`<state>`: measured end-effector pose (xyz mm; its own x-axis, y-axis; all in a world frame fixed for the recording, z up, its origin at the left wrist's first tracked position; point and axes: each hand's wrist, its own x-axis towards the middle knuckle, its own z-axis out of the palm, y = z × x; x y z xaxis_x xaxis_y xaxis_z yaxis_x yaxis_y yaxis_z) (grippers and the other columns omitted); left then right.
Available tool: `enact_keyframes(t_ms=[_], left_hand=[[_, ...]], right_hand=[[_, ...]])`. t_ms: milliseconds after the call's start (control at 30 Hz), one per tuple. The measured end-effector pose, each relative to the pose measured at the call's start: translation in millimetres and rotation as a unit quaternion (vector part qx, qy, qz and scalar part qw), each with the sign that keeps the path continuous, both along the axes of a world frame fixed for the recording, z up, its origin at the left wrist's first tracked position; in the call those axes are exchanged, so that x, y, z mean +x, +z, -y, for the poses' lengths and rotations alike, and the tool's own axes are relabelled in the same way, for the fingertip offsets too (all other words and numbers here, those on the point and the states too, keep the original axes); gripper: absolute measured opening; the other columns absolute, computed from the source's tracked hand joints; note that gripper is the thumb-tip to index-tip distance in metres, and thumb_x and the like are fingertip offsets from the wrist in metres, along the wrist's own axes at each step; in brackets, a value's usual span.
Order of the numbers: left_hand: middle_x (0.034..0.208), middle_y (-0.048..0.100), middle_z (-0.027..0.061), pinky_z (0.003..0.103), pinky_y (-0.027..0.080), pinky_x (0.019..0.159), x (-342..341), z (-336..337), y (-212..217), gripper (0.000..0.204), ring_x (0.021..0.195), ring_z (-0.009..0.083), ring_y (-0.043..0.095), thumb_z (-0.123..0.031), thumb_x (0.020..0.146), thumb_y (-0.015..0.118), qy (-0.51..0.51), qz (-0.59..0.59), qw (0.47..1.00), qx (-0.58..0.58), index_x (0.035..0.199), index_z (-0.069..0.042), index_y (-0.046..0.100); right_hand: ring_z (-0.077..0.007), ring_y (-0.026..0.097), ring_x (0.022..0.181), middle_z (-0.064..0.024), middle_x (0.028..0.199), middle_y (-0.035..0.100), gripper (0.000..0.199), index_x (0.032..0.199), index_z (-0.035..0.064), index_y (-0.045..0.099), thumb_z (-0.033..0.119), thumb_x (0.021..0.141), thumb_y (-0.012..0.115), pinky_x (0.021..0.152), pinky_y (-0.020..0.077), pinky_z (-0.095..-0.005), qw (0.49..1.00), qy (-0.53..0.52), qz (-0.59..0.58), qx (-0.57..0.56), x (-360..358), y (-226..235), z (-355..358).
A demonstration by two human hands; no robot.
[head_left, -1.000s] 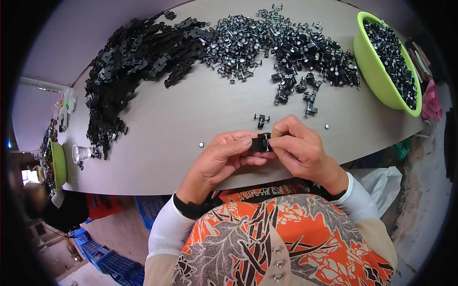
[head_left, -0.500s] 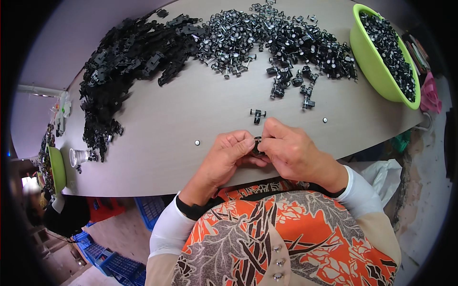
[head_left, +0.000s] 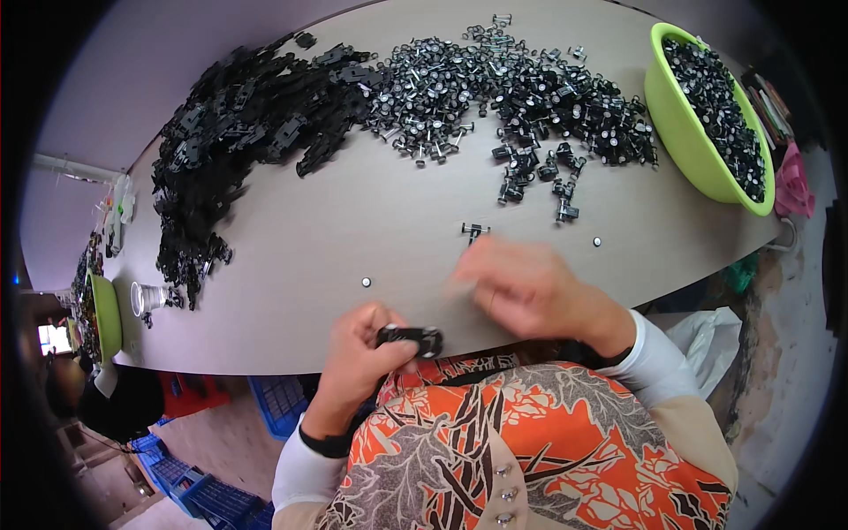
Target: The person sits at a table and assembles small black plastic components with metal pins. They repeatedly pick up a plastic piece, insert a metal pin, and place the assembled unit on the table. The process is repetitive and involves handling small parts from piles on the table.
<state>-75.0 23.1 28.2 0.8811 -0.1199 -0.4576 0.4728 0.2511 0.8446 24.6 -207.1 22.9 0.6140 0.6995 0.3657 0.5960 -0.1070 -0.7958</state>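
Note:
Near the table's front edge, my left hand (head_left: 360,349) is closed on a black plastic toy-car chassis (head_left: 410,340), its thumb lying along the part. My right hand (head_left: 521,287) is off to the right of it, fingers smeared by motion, so its grip cannot be made out. Just beyond its fingertips lies a small black part with a wheel axle (head_left: 475,230), partly covered by the hand. A single loose wheel (head_left: 367,282) rests on the table past my left hand. Another small wheel (head_left: 597,241) lies to the right.
A heap of black plastic parts (head_left: 265,124) spreads over the table's left. Metal wheel axles (head_left: 424,97) are piled at the back, with black wheeled parts (head_left: 574,106) beside them. A green basin (head_left: 698,168) full of such parts stands right; a clear cup (head_left: 146,299) lies left.
My hands have come apart. The left has moved left and nearer to me with the chassis, while the right has let go of it and blurs close to the wheeled part.

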Motion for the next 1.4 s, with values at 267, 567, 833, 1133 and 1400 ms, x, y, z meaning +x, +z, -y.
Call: enact_keyframes(t_ms=[267,567,833,1133,1400], left_hand=[[0.059,0.056,0.0026,0.024,0.042,0.05,-90,-106,14,0.026,0.056,0.0069,0.054,-0.001,0.066,0.077,-0.132,-0.107,0.902,0.396,0.063,0.001,0.051],[0.07,0.064,0.0107,0.029,0.046,0.058,23,-67,45,0.021,0.06,0.0176,0.058,-0.016,0.079,0.07,-0.124,0.214,0.839,0.485,0.088,0.002,0.067],[0.095,0.065,0.0158,0.041,0.049,0.081,177,-63,-26,0.028,0.092,0.0354,0.062,-0.01,0.077,0.065,0.058,0.321,0.614,0.719,0.103,-0.002,0.063],[0.079,0.066,0.0113,0.033,0.052,0.065,134,-55,-21,0.036,0.073,0.0232,0.067,-0.002,0.074,0.063,-0.01,0.24,0.845,0.478,0.11,0.0,0.06],[0.084,0.056,0.005,0.023,0.048,0.053,90,-17,16,0.053,0.065,0.0102,0.057,0.006,0.075,0.061,0.003,0.066,0.998,0.008,0.126,0.0,0.047]], right_hand=[[-0.0299,0.06,0.077,-0.0104,0.095,0.052,0.019,0.094,0.0039,0.058,0.003,0.076,0.064,0.064,0.0507,-0.0395,0.98,-0.127,0.069,-0.138,23,-10,-2],[-0.0306,0.058,0.089,-0.0108,0.095,0.052,0.018,0.093,0.0034,0.056,0.0,0.075,0.058,0.069,0.0501,-0.0414,0.963,-0.11,0.1,-0.223,48,2,-12],[-0.0327,0.054,0.089,-0.0126,0.092,0.051,0.01,0.081,0.0001,0.058,-0.006,0.075,0.054,0.075,0.0466,-0.0414,0.952,-0.156,0.211,-0.159,112,-30,-51],[-0.0249,0.055,0.07,-0.0088,0.087,0.053,0.017,0.084,0.0,0.057,-0.011,0.072,0.06,0.06,0.0432,-0.0327,0.982,-0.157,0.093,-0.044,83,-15,-23],[-0.0315,0.056,0.074,-0.012,0.083,0.053,0.02,0.086,-0.002,0.058,-0.012,0.071,0.051,0.064,0.0445,-0.0373,0.983,-0.18,0.016,-0.022,52,-1,2]])
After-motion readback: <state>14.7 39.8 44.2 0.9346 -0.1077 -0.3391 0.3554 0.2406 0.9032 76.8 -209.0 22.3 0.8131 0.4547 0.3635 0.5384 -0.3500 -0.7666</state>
